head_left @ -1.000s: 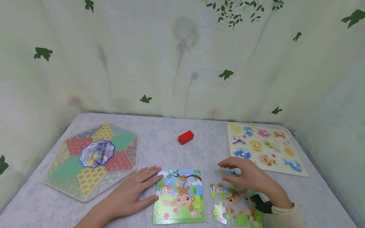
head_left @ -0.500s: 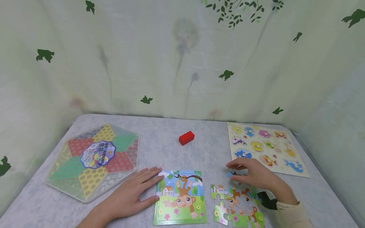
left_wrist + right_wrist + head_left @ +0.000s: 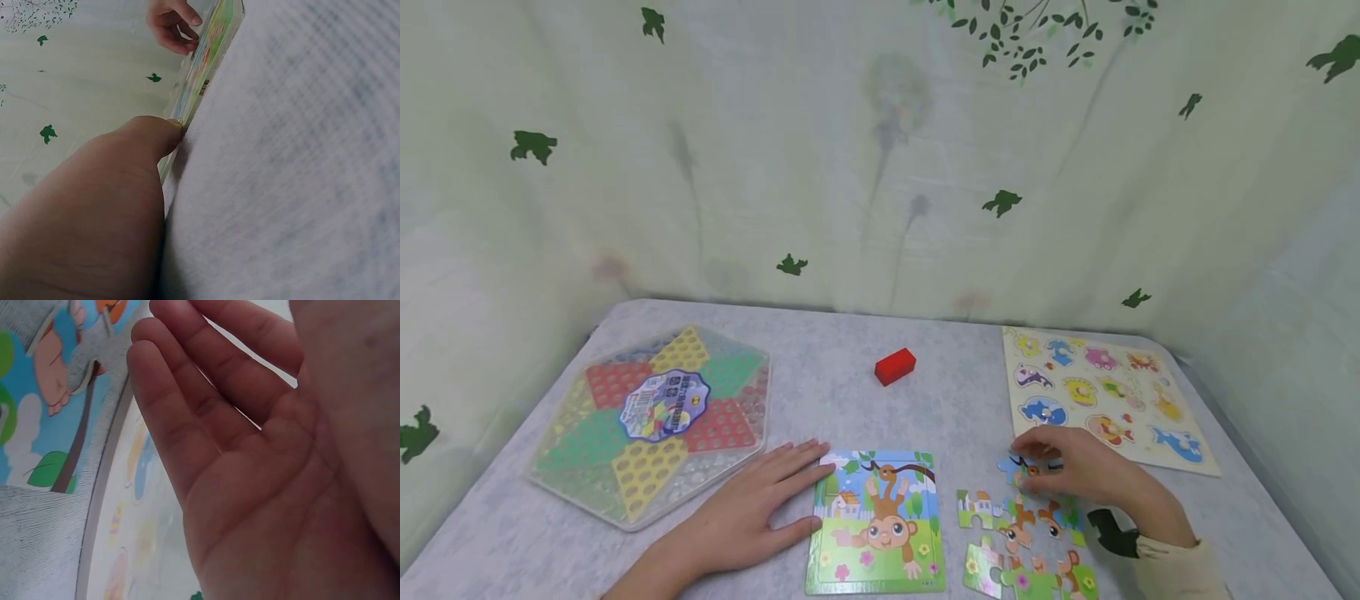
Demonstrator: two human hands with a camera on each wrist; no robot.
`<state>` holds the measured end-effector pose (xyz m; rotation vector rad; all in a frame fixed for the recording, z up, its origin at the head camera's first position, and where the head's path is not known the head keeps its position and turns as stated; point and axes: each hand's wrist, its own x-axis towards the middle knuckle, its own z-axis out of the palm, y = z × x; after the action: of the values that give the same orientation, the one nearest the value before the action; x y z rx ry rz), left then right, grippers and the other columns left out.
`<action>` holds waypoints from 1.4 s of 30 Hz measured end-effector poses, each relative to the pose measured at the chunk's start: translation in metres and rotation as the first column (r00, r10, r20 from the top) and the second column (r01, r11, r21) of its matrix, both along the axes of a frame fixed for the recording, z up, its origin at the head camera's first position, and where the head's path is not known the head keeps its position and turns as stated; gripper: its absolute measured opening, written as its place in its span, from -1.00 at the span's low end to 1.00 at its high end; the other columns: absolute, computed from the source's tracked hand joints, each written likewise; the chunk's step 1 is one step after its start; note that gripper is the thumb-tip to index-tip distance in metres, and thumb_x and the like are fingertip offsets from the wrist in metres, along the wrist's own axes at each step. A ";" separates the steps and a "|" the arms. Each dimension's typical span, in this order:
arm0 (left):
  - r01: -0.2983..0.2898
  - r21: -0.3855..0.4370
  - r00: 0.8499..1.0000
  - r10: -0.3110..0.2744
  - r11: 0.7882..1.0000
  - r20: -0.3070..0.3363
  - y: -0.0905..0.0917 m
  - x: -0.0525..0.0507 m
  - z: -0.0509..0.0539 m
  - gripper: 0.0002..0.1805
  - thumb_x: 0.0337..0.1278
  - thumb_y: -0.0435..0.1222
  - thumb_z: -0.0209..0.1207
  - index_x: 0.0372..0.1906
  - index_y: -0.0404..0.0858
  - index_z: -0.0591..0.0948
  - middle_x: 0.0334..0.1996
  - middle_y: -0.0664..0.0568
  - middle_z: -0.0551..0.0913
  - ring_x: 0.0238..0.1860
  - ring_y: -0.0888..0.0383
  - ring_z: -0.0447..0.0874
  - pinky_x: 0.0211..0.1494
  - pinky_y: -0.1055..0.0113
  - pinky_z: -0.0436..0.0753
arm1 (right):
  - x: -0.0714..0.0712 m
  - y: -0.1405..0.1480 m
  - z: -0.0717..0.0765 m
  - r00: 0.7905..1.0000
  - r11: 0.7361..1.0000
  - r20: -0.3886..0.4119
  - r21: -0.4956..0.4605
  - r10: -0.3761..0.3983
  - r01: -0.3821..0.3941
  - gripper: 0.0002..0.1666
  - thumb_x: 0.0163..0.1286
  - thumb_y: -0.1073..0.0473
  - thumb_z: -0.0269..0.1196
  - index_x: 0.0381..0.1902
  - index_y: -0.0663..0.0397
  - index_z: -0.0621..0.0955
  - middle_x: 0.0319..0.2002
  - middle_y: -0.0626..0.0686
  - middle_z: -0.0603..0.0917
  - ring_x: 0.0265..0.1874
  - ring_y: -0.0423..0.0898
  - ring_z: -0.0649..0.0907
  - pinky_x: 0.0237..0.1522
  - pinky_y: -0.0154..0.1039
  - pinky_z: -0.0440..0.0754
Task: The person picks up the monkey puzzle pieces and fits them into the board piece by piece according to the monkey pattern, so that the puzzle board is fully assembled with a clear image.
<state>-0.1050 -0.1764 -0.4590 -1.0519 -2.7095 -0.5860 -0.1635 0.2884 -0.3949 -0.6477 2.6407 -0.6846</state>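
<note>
My left hand [image 3: 760, 506] lies on the table with its fingers spread. Its fingertips touch the left edge of a square monkey puzzle board [image 3: 875, 525], whose picture is whole. In the left wrist view, the thumb [image 3: 159, 134] is against the board's edge. My right hand [image 3: 1090, 471] hovers over loose jigsaw pieces [image 3: 981, 567] to the right of the board, thumb and fingers apart. Under its fingertips is a blue piece with a brown branch [image 3: 1009, 467]; whether they touch it I cannot tell. The palm and relaxed fingers [image 3: 165, 419] fill the right wrist view.
A hexagonal checkers board [image 3: 651, 433] in clear plastic lies at the left. A red block [image 3: 895, 367] is behind the monkey puzzle. At the back right lies an animal peg puzzle board [image 3: 1112, 404]. A curtain [image 3: 820, 150] hangs behind the table [image 3: 820, 367].
My right hand has moved slightly right and down toward the branch piece, with its fingers drawing closer to the thumb. The left hand stays on the board's edge. The head view has shifted slightly.
</note>
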 end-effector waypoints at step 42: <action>0.007 0.005 0.998 -0.007 1.000 0.056 0.001 -0.002 0.000 -0.33 0.33 0.08 0.29 0.48 0.04 0.48 0.54 0.12 0.37 0.55 0.03 0.32 0.62 0.15 0.19 | 0.001 -0.002 -0.004 0.999 0.998 -0.046 0.062 0.022 -0.019 -0.52 0.29 0.03 0.50 0.14 -0.05 0.68 -0.06 -0.15 0.65 -0.16 -0.22 0.59 -0.11 -0.22 0.66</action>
<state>-0.1074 -0.1754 -0.4588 -1.0594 -2.7519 -0.6318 -0.1626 0.2866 -0.3987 -0.6796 2.6825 -0.5865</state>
